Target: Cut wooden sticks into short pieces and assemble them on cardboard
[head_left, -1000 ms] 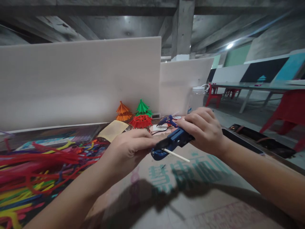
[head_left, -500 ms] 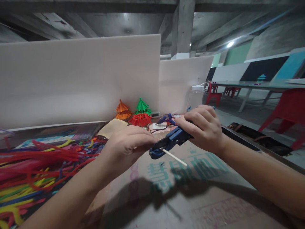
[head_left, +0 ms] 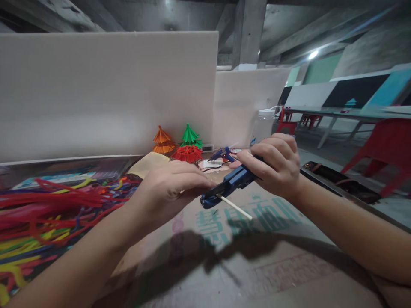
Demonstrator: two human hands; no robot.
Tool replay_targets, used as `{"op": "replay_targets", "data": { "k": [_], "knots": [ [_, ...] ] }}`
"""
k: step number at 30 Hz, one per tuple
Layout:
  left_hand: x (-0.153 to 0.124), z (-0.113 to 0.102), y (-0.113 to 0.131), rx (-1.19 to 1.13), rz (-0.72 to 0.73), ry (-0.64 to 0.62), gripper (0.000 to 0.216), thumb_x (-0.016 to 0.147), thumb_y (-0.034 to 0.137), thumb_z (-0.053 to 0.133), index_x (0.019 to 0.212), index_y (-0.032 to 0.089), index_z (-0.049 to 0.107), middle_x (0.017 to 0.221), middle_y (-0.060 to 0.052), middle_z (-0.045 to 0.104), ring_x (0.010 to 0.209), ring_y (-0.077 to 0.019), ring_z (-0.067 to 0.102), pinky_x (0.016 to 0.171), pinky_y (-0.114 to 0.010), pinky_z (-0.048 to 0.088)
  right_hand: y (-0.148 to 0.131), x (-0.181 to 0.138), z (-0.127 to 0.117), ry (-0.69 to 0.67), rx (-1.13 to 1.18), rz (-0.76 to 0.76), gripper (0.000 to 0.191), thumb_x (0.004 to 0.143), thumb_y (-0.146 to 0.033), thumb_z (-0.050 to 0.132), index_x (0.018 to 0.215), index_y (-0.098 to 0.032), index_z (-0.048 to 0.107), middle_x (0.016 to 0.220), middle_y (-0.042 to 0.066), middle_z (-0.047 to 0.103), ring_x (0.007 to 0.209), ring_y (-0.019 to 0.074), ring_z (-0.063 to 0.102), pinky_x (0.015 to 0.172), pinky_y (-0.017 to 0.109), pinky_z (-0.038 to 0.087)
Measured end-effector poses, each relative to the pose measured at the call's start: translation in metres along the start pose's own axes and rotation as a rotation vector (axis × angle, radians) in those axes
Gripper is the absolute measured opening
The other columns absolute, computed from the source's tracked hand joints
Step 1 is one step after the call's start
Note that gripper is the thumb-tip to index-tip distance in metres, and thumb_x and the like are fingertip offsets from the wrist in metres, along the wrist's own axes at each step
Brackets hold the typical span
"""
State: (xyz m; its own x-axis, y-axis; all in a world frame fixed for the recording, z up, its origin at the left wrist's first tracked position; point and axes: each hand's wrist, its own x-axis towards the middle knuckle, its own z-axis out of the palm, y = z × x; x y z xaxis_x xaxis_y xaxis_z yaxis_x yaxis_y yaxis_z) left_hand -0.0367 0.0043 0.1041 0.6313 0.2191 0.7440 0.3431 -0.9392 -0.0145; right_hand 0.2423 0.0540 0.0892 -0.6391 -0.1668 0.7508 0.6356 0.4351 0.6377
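Note:
My right hand is wrapped round the handles of a blue hand cutter, which points down to the left above the cardboard. Between its jaws sits a thin pale wooden stick, its free end sticking out toward the lower right. My left hand is closed by the cutter's tip, thumb and fingers pinched together where the stick's other end runs in behind the tool. That gripped end is hidden. Beyond the hands stand an orange tree-shaped ornament, a green one and a red frilled piece.
Colourful pipe cleaners lie heaped at the left. A blue glue gun with a cord rests at the back, near a clear bottle. Printed cardboard covers the work surface; white boards stand behind it. A dark case lies to the right.
The view has tipped slightly downward. Both hands keep their holds, and the stick still lies in the cutter's jaws, whose gap looks a little narrower.

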Motion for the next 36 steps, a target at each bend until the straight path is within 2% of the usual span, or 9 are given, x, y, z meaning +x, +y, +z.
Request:
{"op": "replay_targets", "data": {
  "k": [6, 11, 15, 20, 26, 31, 36],
  "knots": [
    [0.001, -0.0018, 0.002, 0.05, 0.058, 0.014, 0.01, 0.095, 0.015, 0.065, 0.093, 0.017, 0.074, 0.082, -0.004, 0.077, 0.075, -0.0133, 0.071, 0.072, -0.023, 0.054, 0.0016, 0.0006, 0.0011, 0.028, 0.027, 0.013, 0.039, 0.091, -0.021, 0.067, 0.124, -0.039, 0.057, 0.086, -0.001, 0.064, 0.083, 0.0187, 0.057, 0.081, 0.039, 0.046],
    [-0.0003, -0.0013, 0.0016, 0.056, 0.053, -0.015, 0.01, 0.096, 0.017, 0.065, 0.095, 0.017, 0.074, 0.084, -0.005, 0.078, 0.076, -0.0144, 0.072, 0.072, -0.024, 0.054, 0.0017, -0.0017, 0.0027, 0.045, 0.05, 0.009, 0.038, 0.09, -0.02, 0.069, 0.123, -0.035, 0.059, 0.084, -0.001, 0.064, 0.082, 0.0172, 0.056, 0.081, 0.037, 0.047],
    [-0.0011, 0.0013, 0.0001, 0.029, 0.064, -0.018, 0.012, 0.098, 0.017, 0.062, 0.096, 0.018, 0.073, 0.085, -0.004, 0.079, 0.077, -0.0139, 0.073, 0.073, -0.024, 0.053, 0.003, -0.003, 0.002, 0.036, 0.054, 0.001, 0.04, 0.091, -0.022, 0.069, 0.125, -0.04, 0.058, 0.087, -0.002, 0.065, 0.086, 0.018, 0.057, 0.082, 0.038, 0.046],
    [-0.0002, 0.001, 0.0024, 0.058, 0.087, -0.034, 0.015, 0.099, 0.017, 0.06, 0.099, 0.019, 0.075, 0.089, -0.003, 0.08, 0.08, -0.0134, 0.073, 0.073, -0.023, 0.053, 0.0048, -0.0019, -0.0001, 0.098, 0.016, -0.073, 0.036, 0.086, -0.019, 0.075, 0.116, -0.034, 0.063, 0.088, 0.0, 0.065, 0.085, 0.0188, 0.055, 0.08, 0.037, 0.046],
    [-0.0014, -0.0009, 0.0037, 0.092, 0.108, -0.046, 0.019, 0.099, 0.015, 0.058, 0.1, 0.02, 0.076, 0.089, -0.004, 0.08, 0.078, -0.0139, 0.072, 0.073, -0.025, 0.051, 0.0059, -0.0037, -0.0002, 0.089, 0.084, -0.028, 0.037, 0.09, -0.019, 0.07, 0.119, -0.039, 0.062, 0.091, -0.001, 0.065, 0.087, 0.0197, 0.056, 0.081, 0.039, 0.043],
    [-0.0013, -0.0008, 0.0057, 0.122, 0.127, -0.034, 0.02, 0.101, 0.018, 0.056, 0.099, 0.022, 0.075, 0.089, -0.003, 0.08, 0.078, -0.0133, 0.072, 0.072, -0.026, 0.049, 0.0061, -0.0006, 0.0001, 0.144, 0.019, -0.082, 0.039, 0.084, -0.021, 0.077, 0.116, -0.037, 0.062, 0.088, -0.001, 0.065, 0.083, 0.0187, 0.056, 0.077, 0.037, 0.045],
    [-0.0011, -0.0012, 0.008, 0.124, 0.138, -0.054, 0.02, 0.102, 0.017, 0.055, 0.099, 0.02, 0.075, 0.089, -0.004, 0.08, 0.079, -0.0136, 0.073, 0.073, -0.026, 0.051, 0.0058, -0.0009, 0.0002, 0.138, -0.017, -0.072, 0.038, 0.086, -0.028, 0.077, 0.118, -0.041, 0.059, 0.085, -0.003, 0.064, 0.081, 0.0181, 0.057, 0.076, 0.037, 0.046]
  ]
}}
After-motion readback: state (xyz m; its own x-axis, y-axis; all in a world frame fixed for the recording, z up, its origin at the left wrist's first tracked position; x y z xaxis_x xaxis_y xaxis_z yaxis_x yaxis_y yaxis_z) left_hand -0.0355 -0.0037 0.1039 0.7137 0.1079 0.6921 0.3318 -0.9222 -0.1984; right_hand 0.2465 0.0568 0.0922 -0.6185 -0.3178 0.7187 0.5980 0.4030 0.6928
